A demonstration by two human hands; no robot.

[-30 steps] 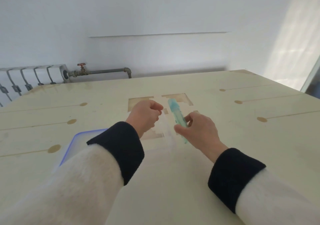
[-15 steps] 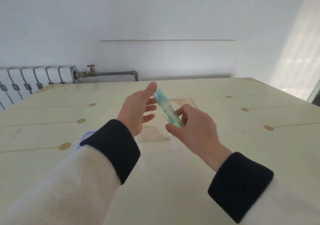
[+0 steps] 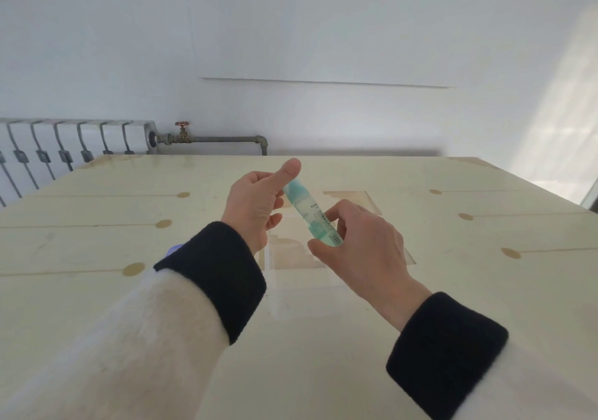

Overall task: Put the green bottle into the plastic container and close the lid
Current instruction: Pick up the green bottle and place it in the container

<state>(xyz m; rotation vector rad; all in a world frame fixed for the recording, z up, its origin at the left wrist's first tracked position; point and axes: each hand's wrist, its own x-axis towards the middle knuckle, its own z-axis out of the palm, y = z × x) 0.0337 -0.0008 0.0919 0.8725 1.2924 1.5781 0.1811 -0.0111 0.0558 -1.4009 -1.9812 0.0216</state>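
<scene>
- Your right hand (image 3: 365, 251) pinches the lower, labelled end of the green bottle (image 3: 310, 217) between thumb and curled fingers; the grip is closed on it.
- Your left hand (image 3: 255, 206) meets the bottle's upper, capped end, thumb raised beside the cap and fingers loosely curled; whether it grips or merely touches cannot be told.
- The bottle is held in the air between both hands, its long axis slanting from lower right, near you, to upper left, away from you.
- The plastic container (image 3: 291, 277), clear and hard to outline, sits on the table (image 3: 97, 244) directly below and just nearer you than the bottle; the right hand is the nearer one to it.
- A blue-rimmed lid (image 3: 173, 248) shows only as a sliver behind your left cuff.
- Judgement: lowering calls for laying the axis flatter, so that the bottle fits within the walls.
</scene>
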